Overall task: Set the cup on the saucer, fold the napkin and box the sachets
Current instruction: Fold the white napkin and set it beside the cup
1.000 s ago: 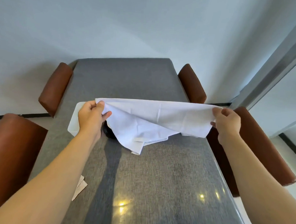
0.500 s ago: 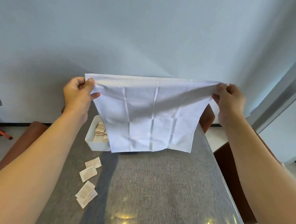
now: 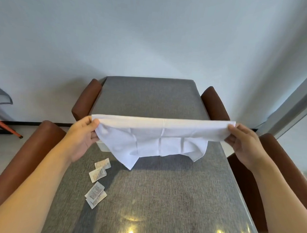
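Note:
A white cloth napkin [image 3: 155, 140] is stretched out above the grey table [image 3: 164, 195]. My left hand [image 3: 82, 136] pinches its left top corner and my right hand [image 3: 242, 142] pinches its right top corner. The cloth hangs down in creased folds, its lower points close to the tabletop. Several paper sachets [image 3: 99, 173] lie loose on the table below my left hand. Only a sliver of the white box [image 3: 102, 146] shows under the napkin's left edge. The cup and saucer are hidden behind the cloth.
Brown padded chairs stand along both sides: near left [image 3: 24, 157], far left [image 3: 87, 98], far right [image 3: 214, 102], near right [image 3: 286, 169]. A pale wall rises behind the table's far end. An orange leg [image 3: 8, 127] shows at the left edge.
Both hands lifted the napkin up and spread it open, then lowered it toward the table with the top edge held taut. The view tilted up, then back down.

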